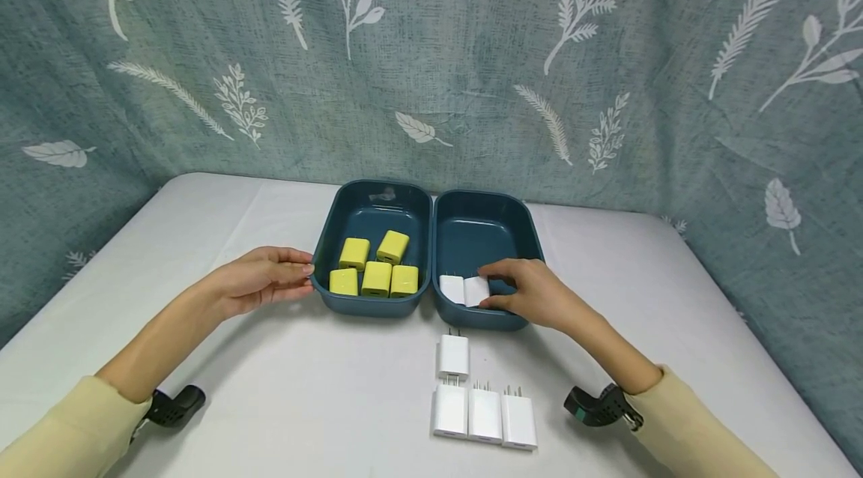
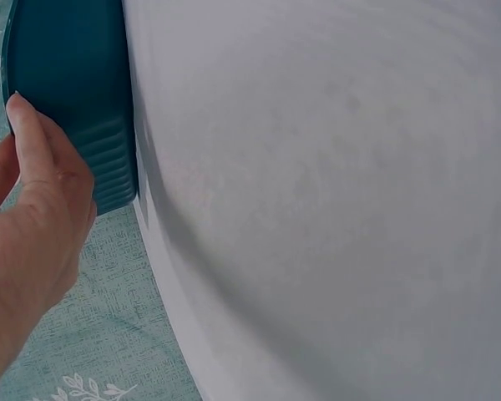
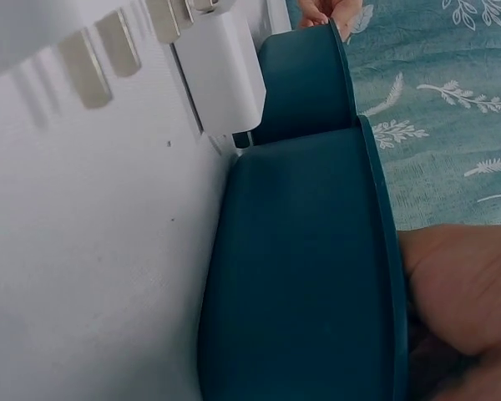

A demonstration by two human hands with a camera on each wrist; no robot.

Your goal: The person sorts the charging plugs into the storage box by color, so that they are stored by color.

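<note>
My left hand (image 1: 259,279) touches the left rim of a dark blue container (image 1: 373,307), with fingers fairly straight; the left wrist view shows its fingertips at this container's rim (image 2: 8,75). Several yellow charger plugs (image 1: 376,279) sit in that container. Inside the adjoining dark blue container (image 1: 485,227), my right hand (image 1: 533,291) pinches a white charger plug (image 1: 476,291) between thumb and fingers. Another white charger plug (image 1: 452,288) lies against its left side. From the right wrist, that container's wall (image 3: 309,251) hides the fingertips.
Several white charger plugs (image 1: 468,410) lie on the white tablecloth (image 1: 303,403) in front of the right container, prongs pointing away from me. A teal curtain (image 1: 472,88) with white leaf patterns hangs behind the table.
</note>
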